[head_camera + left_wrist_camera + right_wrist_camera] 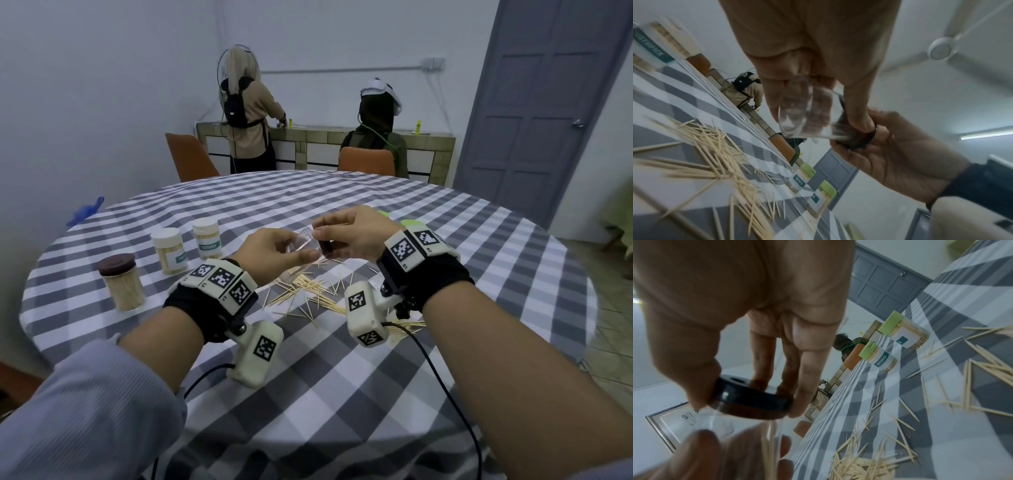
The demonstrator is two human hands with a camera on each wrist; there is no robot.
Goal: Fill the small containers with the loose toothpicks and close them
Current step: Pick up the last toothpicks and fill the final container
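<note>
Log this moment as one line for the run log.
left hand: holds clear container | right hand: grips dark lid at its mouth | loose toothpicks: on table | closed containers: five

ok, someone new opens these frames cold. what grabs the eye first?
Both hands raised mid-table: the left hand holds a clear jar while the right hand grips its dark lid. Right under them, loose toothpicks lie scattered over the checked tablecloth. At the left stand three filled, closed jars.
</note>
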